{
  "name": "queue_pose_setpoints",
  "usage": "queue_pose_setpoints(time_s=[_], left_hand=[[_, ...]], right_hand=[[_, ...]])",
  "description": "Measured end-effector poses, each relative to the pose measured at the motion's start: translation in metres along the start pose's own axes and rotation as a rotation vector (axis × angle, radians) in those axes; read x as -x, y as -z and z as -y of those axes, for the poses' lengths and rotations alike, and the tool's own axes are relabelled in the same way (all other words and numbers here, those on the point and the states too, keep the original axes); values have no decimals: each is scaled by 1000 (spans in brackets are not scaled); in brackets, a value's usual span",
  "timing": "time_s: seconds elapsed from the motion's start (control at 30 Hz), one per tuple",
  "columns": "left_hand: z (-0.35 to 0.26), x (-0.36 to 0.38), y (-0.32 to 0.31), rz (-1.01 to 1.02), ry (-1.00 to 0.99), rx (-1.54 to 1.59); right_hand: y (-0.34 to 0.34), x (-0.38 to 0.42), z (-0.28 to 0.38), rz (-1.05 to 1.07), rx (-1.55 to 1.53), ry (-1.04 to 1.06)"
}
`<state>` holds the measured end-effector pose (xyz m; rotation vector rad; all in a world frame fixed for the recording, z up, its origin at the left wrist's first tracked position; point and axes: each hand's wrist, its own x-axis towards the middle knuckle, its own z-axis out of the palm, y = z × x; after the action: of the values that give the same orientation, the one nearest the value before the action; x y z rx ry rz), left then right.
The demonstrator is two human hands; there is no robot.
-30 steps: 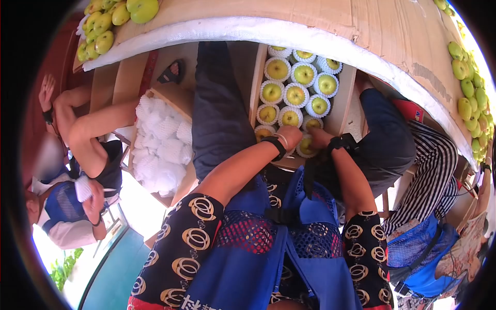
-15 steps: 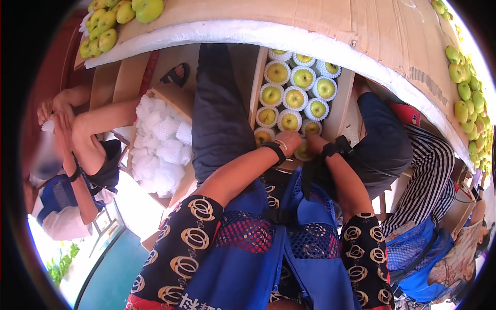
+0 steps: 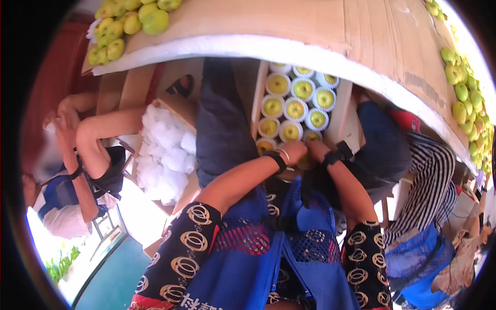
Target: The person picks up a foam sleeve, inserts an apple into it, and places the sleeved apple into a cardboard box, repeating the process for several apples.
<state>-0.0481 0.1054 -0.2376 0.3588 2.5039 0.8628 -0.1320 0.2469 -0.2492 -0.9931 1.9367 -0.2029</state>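
My left hand (image 3: 293, 152) and my right hand (image 3: 318, 150) are close together at the near end of a cardboard box (image 3: 336, 121). Between them sits a green-yellow apple (image 3: 306, 162), largely covered by my curled fingers. I cannot make out whether it has a foam net. Beyond my hands, rows of apples in white foam nets fill the box, among them one netted apple (image 3: 295, 109) in the middle. Another netted apple (image 3: 266, 145) lies just left of my left hand.
A box of white foam nets (image 3: 164, 155) stands left of my leg. A cardboard-covered table (image 3: 289, 26) overhangs the box, with apple piles (image 3: 132, 23) at its left and right. One person (image 3: 72, 150) sits at left, another in striped trousers (image 3: 429, 175) at right.
The view has shifted slightly, so the table edge and box appear a little lower. Both hands stay together at the box's near end around the apple.
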Motion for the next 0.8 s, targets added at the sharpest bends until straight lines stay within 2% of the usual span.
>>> queue_pose_setpoints(time_s=[0.03, 0.07, 0.1, 0.13, 0.17, 0.2, 0.23, 0.27, 0.3, 0.33, 0.4, 0.43, 0.5, 0.53, 0.57, 0.6, 0.63, 0.7, 0.77, 0.8], left_hand=[[5, -1, 5, -74, -52, 21], [0, 3, 14, -108, -16, 97], [1, 6, 29, -46, -45, 124], [0, 7, 45, 52, 31, 203], [8, 12, 56, -43, -137, 389], [12, 19, 78, -49, -163, 537], [7, 31, 107, -78, -152, 519], [-2, 45, 139, -139, -27, 579], [-4, 57, 158, -199, 97, 638], [6, 62, 154, -385, 104, 629], [24, 93, 172, -556, 175, 820], [24, 117, 186, -700, 247, 748], [41, 165, 188, -1040, 335, 578], [50, 192, 185, -1052, 489, 427], [60, 216, 178, -1077, 558, 114], [69, 237, 168, -1085, 621, -203], [69, 254, 161, -1007, 729, -256], [105, 280, 116, -785, 777, -114], [119, 276, 84, -803, 705, -67], [121, 275, 77, -819, 641, -19]], right_hand=[[3, -8, 1, -29, -88, 29], [-10, -21, -14, 34, -125, -75], [3, -13, -1, -62, -70, 19], [-12, -24, -18, -229, -93, 141], [32, -14, 14, -16, -40, 143], [43, -13, 21, -47, -128, 81], [46, -8, 27, -62, -225, 14], [52, -2, 35, -66, -210, 36], [58, 5, 45, -201, -256, 49], [58, 8, 48, -334, -307, 61], [56, 12, 51, -375, -269, 110], [55, 13, 52, -415, -236, 139], [61, 19, 62, -363, -233, 152], [65, 23, 67, -275, -251, 118], [68, 25, 69, -188, -266, 81], [70, 26, 71, -194, -260, 85], [70, 25, 74, -192, -324, 114], [71, 24, 83, -194, -389, 142], [74, 26, 95, -297, -356, 285], [81, 33, 108, -299, -353, 284]])
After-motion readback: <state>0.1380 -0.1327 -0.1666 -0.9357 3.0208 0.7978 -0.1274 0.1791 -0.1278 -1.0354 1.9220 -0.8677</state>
